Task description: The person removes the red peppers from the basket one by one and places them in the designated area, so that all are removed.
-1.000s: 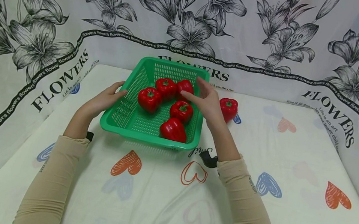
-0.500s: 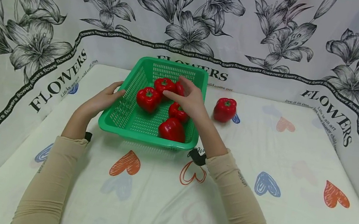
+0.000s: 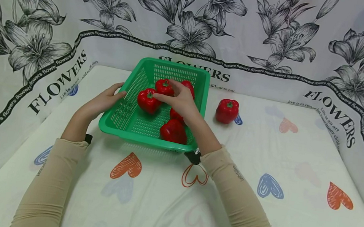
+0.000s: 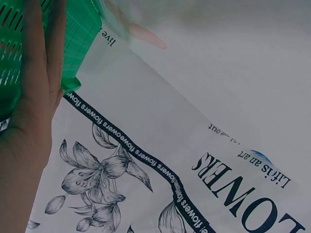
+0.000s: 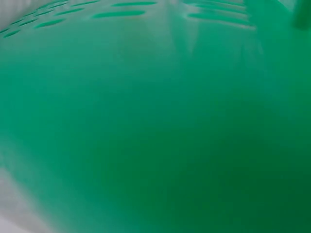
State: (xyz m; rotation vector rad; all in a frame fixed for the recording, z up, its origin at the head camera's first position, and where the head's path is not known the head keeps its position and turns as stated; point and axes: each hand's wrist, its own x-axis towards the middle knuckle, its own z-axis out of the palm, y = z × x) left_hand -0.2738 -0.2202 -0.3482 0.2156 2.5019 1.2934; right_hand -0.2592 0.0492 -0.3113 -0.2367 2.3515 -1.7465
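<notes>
A green plastic basket (image 3: 148, 142) holds several red bell peppers. My left hand (image 3: 102, 99) grips its left rim, thumb over the edge; in the left wrist view the fingers (image 4: 35, 58) lie along the outer wall. Over the peppers reaches my right hand (image 3: 182, 100), thumb and fingers spread. The thumb tip is right at the leftmost bell pepper (image 3: 147, 103), and the fingertips overlap the bell pepper behind it (image 3: 162, 87). Another bell pepper (image 3: 173, 132) lies tilted at the front right; one under the right hand is partly hidden. Green basket wall (image 5: 146, 121) fills the right wrist view.
One more red bell pepper (image 3: 227, 111) stands on the cloth to the right of the basket. A white cloth with printed hearts (image 3: 270, 186) covers the table. Behind it rises a flower-printed sheet (image 3: 192, 34).
My right hand has moved left from the basket's right side to above the left peppers, uncovering the pepper outside. The left hand stays on the rim; the whole view has shifted slightly.
</notes>
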